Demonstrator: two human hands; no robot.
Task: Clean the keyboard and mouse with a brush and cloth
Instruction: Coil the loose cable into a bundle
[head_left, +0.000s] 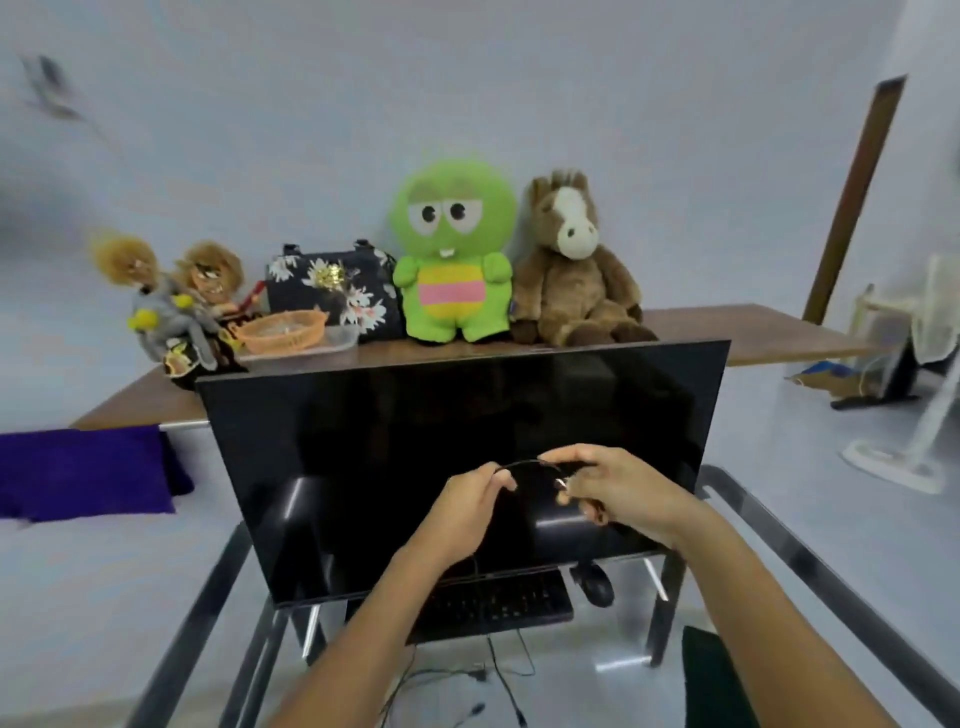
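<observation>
Two hands (470, 512) (618, 491), perhaps on cable (524, 463)

Black keyboard (498, 603) and black mouse (595, 583) below the right hand (618, 488). Above it: green plush (452, 260) with pink and yellow belly stripes, brown horse (571, 270) with white blaze, black bag (332, 291) with white flowers, orange basket (283, 330). Far left, purple cloth (83, 473).

A home room; plush toys (455, 254) and handbag (332, 291) behind the monitor (415, 441).
</observation>
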